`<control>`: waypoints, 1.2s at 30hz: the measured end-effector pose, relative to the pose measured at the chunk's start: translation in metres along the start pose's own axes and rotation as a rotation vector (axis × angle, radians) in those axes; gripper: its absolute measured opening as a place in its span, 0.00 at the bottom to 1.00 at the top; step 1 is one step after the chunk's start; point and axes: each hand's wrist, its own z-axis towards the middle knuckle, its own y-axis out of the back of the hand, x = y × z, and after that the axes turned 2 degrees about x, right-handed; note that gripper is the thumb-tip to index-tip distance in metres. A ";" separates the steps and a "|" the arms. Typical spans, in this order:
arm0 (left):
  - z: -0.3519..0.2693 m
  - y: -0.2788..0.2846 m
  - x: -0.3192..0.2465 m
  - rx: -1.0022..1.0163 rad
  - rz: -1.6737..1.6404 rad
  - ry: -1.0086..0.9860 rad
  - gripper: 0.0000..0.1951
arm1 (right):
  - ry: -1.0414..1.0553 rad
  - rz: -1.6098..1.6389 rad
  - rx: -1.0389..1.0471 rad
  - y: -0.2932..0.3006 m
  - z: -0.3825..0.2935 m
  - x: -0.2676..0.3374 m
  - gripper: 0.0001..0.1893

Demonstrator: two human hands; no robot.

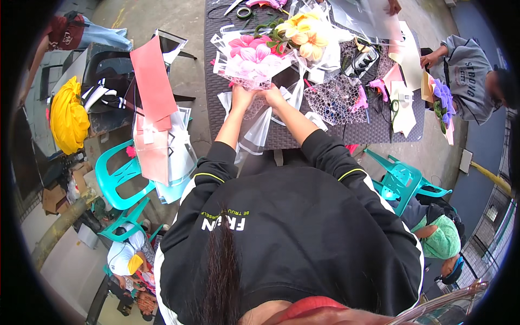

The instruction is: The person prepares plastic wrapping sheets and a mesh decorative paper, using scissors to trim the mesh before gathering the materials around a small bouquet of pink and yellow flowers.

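Note:
A bouquet of pink artificial flowers stands over the near side of the woven-pattern table. White-edged clear wrap and a pink web-patterned sheet surround its blooms. My left hand grips the gathered lower part of the wrapping from the left. My right hand closes on it from the right, close to the other hand. The fingers are partly hidden by the wrap. Below the hands, white-edged translucent wrap hangs toward the table edge. Yellow and orange artificial flowers in white wrap lie just behind.
A web-patterned sheet, a pink glue gun, a power strip and green tape lie on the table. Pink paper sheets cover a chair at left. Across the right end, a person holds a purple flower bouquet.

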 end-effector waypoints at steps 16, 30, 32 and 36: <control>-0.016 -0.001 -0.007 0.243 -0.646 0.424 0.19 | -0.031 -0.138 -0.063 0.007 -0.019 0.000 0.15; -0.059 0.007 -0.054 0.338 -0.758 0.576 0.14 | 0.086 -0.228 -0.151 0.024 -0.019 -0.028 0.29; -0.062 0.002 -0.068 0.345 -0.740 0.537 0.15 | 0.107 -0.206 -0.104 0.041 -0.005 -0.036 0.31; -0.088 0.001 -0.051 0.263 -0.715 0.509 0.17 | 0.066 -0.062 0.092 0.032 -0.039 -0.029 0.30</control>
